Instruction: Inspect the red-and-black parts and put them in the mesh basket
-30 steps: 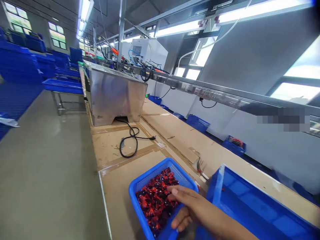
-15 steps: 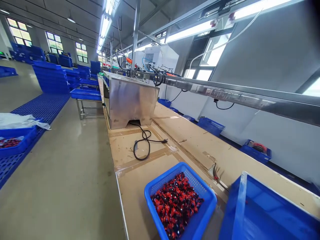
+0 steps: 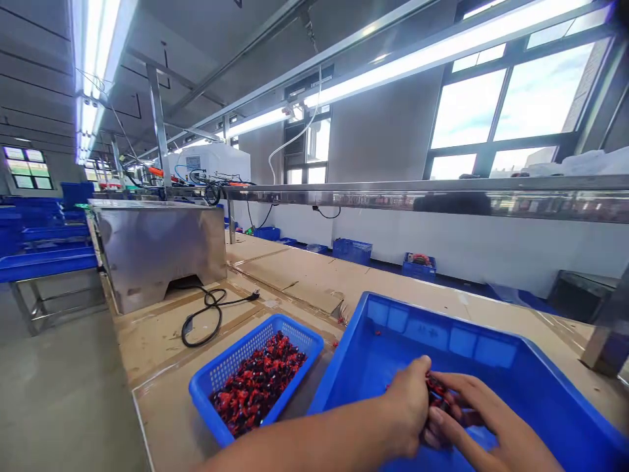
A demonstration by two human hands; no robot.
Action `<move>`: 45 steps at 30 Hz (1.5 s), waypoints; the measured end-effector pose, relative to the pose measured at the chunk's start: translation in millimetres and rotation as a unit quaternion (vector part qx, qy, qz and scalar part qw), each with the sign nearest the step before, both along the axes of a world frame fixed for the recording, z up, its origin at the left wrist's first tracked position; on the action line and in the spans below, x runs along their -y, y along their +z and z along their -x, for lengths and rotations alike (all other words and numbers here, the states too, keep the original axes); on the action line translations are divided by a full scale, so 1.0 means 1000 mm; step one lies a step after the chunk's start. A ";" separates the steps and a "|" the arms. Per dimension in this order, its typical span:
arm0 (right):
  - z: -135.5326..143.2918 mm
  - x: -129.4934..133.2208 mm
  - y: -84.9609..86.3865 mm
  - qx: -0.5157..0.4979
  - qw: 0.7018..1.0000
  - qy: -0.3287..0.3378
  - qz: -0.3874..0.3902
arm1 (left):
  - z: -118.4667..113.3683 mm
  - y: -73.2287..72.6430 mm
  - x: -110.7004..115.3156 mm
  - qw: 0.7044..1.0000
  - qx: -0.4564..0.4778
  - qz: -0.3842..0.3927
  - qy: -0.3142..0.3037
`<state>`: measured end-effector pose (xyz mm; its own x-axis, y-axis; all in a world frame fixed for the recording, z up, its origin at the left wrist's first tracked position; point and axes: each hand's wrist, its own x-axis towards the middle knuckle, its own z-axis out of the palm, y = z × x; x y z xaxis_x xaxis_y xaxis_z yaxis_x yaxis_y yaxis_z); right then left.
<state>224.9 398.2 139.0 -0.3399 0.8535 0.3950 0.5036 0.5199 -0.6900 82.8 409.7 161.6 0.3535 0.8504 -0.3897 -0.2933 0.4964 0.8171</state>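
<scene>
Over the large blue bin (image 3: 491, 354), my two hands meet around a cluster of small red-and-black parts (image 3: 439, 393). My left hand (image 3: 407, 406) comes in from the lower left with its back toward me and its fingers curled in, partly hidden. From the right, my right hand (image 3: 484, 416) closes its bent fingers and thumb on the same cluster. To the left of the bin stands a blue perforated basket (image 3: 204, 387) with many similar red-and-black parts (image 3: 263, 380) in it. Their exact kind is too small to make out.
A black power cable (image 3: 219, 314) lies looped on the cardboard-covered bench (image 3: 167, 360), beside a metal housing (image 3: 162, 249). A metal rail (image 3: 373, 196) runs along the back. Blue crates (image 3: 351, 250) stand behind the bench, and another blue tray (image 3: 49, 262) is at left.
My view has swung to the right, bringing the large bin nearer the middle. Both hands have come into view over it, closed on red-and-black parts.
</scene>
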 end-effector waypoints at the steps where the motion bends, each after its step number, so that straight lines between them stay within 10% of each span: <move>1: -0.002 -0.001 0.003 0.024 1.000 -0.001 -0.018 | -0.001 0.002 0.000 1.000 -0.007 0.018 0.000; 12: 0.003 0.014 0.054 -0.017 0.998 -0.007 -0.059 | -0.001 0.030 0.002 0.996 -0.076 -0.022 -0.036; 45: 0.009 0.026 0.039 0.038 0.982 0.034 -0.183 | 0.018 0.023 0.017 0.999 -0.048 0.024 -0.005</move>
<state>216.2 372.4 177.9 -0.4314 0.6337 0.6421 0.5014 0.7601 -0.4133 64.6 392.6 184.9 0.3204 0.8272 -0.4616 -0.2101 0.5372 0.8169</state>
